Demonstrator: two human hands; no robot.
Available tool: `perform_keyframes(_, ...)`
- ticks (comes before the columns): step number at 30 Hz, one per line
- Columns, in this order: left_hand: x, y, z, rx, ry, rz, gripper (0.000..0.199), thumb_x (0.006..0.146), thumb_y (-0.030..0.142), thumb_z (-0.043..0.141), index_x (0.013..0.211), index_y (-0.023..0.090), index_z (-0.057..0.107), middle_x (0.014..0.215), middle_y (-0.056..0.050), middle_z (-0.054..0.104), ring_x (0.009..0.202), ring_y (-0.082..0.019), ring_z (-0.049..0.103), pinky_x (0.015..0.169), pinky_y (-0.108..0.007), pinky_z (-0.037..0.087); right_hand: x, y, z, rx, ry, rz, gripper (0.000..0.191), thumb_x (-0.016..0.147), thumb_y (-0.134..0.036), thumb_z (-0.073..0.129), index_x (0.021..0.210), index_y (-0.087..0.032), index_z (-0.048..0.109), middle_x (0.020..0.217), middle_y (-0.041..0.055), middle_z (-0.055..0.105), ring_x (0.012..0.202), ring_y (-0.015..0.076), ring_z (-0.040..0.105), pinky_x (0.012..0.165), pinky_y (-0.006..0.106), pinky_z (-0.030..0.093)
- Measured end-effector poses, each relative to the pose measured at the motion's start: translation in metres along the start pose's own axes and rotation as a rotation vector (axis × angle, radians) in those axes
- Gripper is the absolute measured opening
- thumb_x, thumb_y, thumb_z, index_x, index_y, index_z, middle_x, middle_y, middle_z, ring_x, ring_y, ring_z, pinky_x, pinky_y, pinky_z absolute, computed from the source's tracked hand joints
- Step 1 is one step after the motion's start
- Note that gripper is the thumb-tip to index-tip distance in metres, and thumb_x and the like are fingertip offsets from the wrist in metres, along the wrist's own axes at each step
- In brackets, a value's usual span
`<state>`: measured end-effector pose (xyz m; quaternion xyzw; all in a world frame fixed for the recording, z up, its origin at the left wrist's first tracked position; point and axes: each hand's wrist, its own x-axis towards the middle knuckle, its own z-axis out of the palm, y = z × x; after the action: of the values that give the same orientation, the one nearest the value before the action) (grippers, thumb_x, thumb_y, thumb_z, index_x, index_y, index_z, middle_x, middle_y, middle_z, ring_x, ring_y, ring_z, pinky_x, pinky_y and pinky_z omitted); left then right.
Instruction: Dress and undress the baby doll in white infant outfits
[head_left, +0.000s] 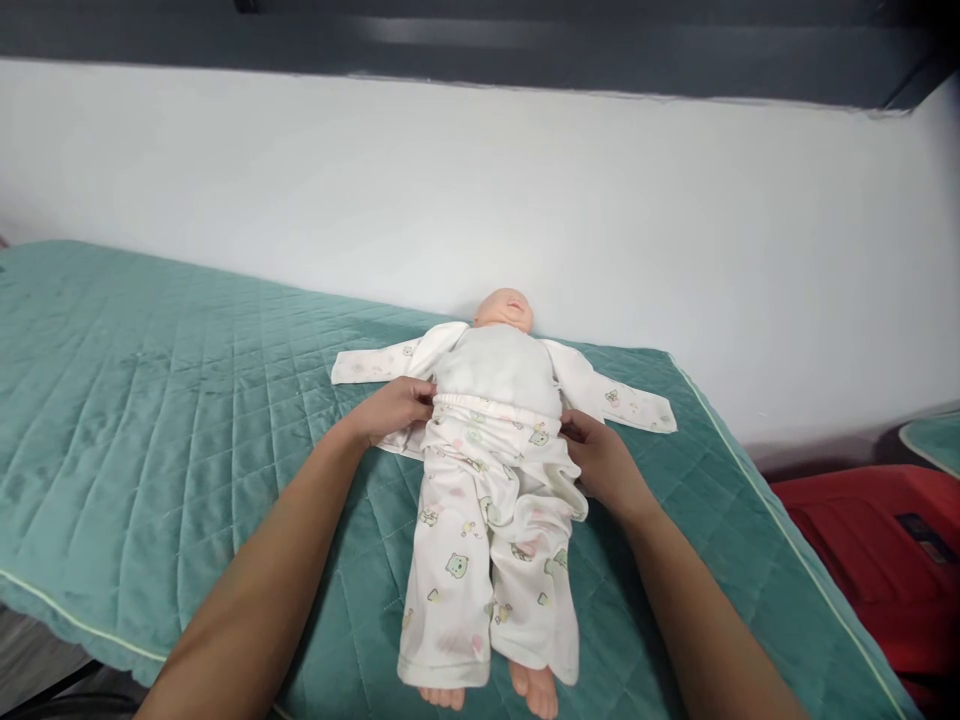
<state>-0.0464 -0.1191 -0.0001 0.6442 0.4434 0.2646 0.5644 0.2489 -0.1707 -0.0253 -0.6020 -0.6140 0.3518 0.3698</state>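
A baby doll (505, 308) lies on its back, its head toward the wall and its bare feet toward me. Printed white trousers (457, 560) cover its legs up to the waist. Its pale torso (495, 365) shows above the waistband, and a printed white top (637, 405) lies spread under it with both sleeves out. My left hand (401, 408) pinches the waistband at the doll's left-of-view side. At the opposite side of the waist, my right hand (598, 455) has its fingers closed on the trousers, the fingertips partly hidden.
A green quilted cover (187, 430) lies beneath the doll, against a white wall (675, 220). Beyond the cover's right edge stands a red object (862, 540). A dark ledge (480, 50) runs along the top.
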Motion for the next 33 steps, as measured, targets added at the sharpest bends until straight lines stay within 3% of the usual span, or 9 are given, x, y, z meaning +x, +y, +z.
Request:
perform_keyframes(5,-0.001,0.000,-0.002,0.077,-0.018,0.029,0.015,0.070,0.027,0.057,0.068,0.016,0.067,0.073,0.001,0.066,0.075,-0.017,0.060,0.070,-0.026,0.047,-0.001,-0.002,-0.001,-0.067,-0.010,-0.028,0.014,0.076,-0.027,0.059,0.084,-0.021,0.067,0.079,0.0013,0.072,0.080,0.0218,0.063,0.069,0.029,0.045)
perform_keyframes(10,0.000,0.000,0.001,0.199,0.055,0.017,0.017,0.072,0.029,0.055,0.065,0.016,0.065,0.068,0.000,0.064,0.072,-0.019,0.060,0.065,-0.026,0.046,-0.002,-0.002,0.002,-0.039,-0.011,-0.007,0.019,0.075,-0.025,0.059,0.092,-0.021,0.068,0.089,0.0024,0.074,0.083,0.0218,0.064,0.072,0.030,0.047)
perform_keyframes(13,0.004,-0.002,0.007,0.326,0.152,0.042,0.019,0.075,0.025,0.049,0.064,0.016,0.062,0.069,0.000,0.065,0.071,-0.018,0.058,0.065,-0.027,0.044,-0.002,-0.001,0.005,-0.028,0.038,0.022,0.020,0.072,-0.025,0.062,0.092,-0.022,0.064,0.089,0.0017,0.072,0.082,0.0211,0.063,0.071,0.031,0.047)
perform_keyframes(18,0.009,-0.007,0.012,0.568,0.374,0.216,0.019,0.076,0.016,0.045,0.059,0.017,0.053,0.070,-0.003,0.063,0.072,-0.018,0.056,0.071,-0.029,0.041,-0.005,-0.007,0.008,0.018,0.236,-0.039,0.024,0.071,-0.023,0.066,0.092,-0.025,0.054,0.083,-0.0009,0.063,0.075,0.0175,0.059,0.069,0.031,0.046)
perform_keyframes(21,0.007,-0.005,0.011,0.491,0.531,0.312,0.017,0.077,0.015,0.046,0.066,0.018,0.059,0.076,-0.003,0.065,0.078,-0.018,0.058,0.076,-0.029,0.043,-0.010,-0.015,0.007,0.118,0.285,-0.081,0.017,0.080,-0.027,0.065,0.093,-0.026,0.055,0.086,-0.0007,0.059,0.073,0.0158,0.056,0.064,0.029,0.044)
perform_keyframes(24,0.001,0.000,0.013,0.336,0.628,0.439,0.018,0.079,0.015,0.047,0.079,0.019,0.065,0.088,-0.003,0.067,0.088,-0.018,0.060,0.081,-0.029,0.045,-0.014,-0.023,0.006,0.169,0.234,-0.199,0.008,0.086,-0.031,0.064,0.091,-0.027,0.059,0.090,0.0008,0.057,0.080,0.0167,0.056,0.068,0.030,0.045)
perform_keyframes(27,-0.004,0.004,0.016,0.297,0.491,0.550,0.016,0.082,0.017,0.052,0.085,0.019,0.068,0.096,-0.004,0.064,0.094,-0.018,0.059,0.089,-0.030,0.046,-0.013,-0.024,0.003,0.118,0.130,-0.372,0.007,0.086,-0.032,0.068,0.088,-0.027,0.063,0.099,0.0029,0.055,0.093,0.0193,0.056,0.082,0.034,0.048)
perform_keyframes(30,-0.005,0.005,0.016,0.324,0.321,0.558,0.013,0.086,0.024,0.059,0.093,0.020,0.069,0.103,-0.006,0.059,0.099,-0.019,0.057,0.093,-0.033,0.045,-0.011,-0.023,0.000,0.042,0.066,-0.442,0.013,0.084,-0.033,0.072,0.093,-0.028,0.064,0.105,0.0044,0.053,0.101,0.0219,0.055,0.091,0.038,0.048)
perform_keyframes(33,-0.004,0.004,0.014,0.410,0.282,0.556,0.015,0.084,0.034,0.068,0.095,0.023,0.071,0.114,-0.007,0.054,0.117,-0.024,0.047,0.106,-0.039,0.038,-0.009,-0.023,-0.004,-0.076,0.054,-0.463,0.017,0.083,-0.036,0.074,0.092,-0.027,0.062,0.110,0.0057,0.052,0.111,0.0243,0.053,0.103,0.042,0.041)
